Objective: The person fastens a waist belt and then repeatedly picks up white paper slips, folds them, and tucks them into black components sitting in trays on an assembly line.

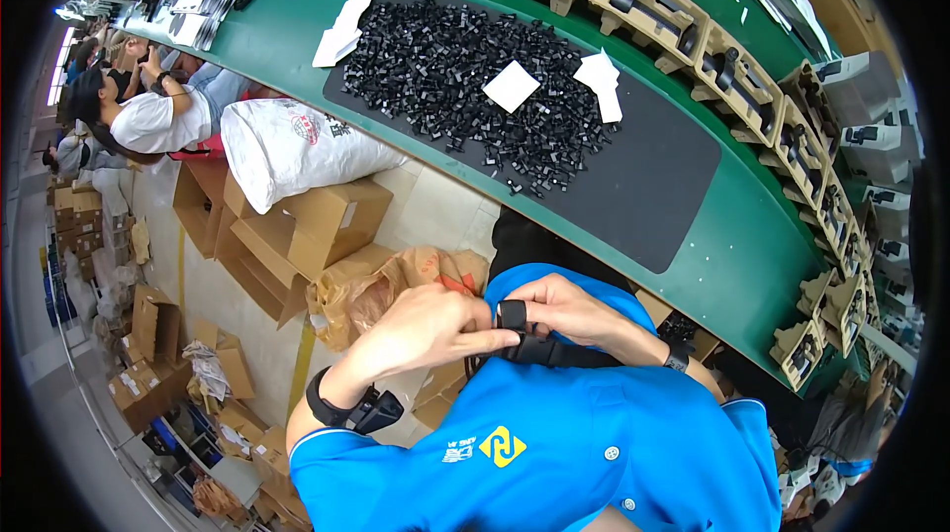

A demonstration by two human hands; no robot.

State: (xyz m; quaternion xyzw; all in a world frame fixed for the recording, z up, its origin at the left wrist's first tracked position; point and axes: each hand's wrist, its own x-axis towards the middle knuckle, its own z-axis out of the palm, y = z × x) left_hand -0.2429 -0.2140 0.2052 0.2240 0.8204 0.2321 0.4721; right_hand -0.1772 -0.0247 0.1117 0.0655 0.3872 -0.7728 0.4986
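Observation:
Close in front of my blue shirt, both hands meet at a black strap (513, 315) with a dark buckle-like piece at its lower end. My left hand (426, 326) is closed, its thumb pressed along the strap's near side. From the other side, the bent fingers of my right hand (574, 308) pinch the strap's upper loop. Part of the strap is hidden behind the fingers. Beyond the hands, a heap of small black plastic parts (455, 77) covers much of a dark grey mat (653, 205) on the green workbench (757, 280).
White paper pieces (511, 87) lie on the heap. Tan moulded trays (648, 12) holding black items line the bench's far side. At left are a white sack (297, 151), open cardboard boxes (341, 220), a brown plastic bag (371, 290) and a seated person (158, 116).

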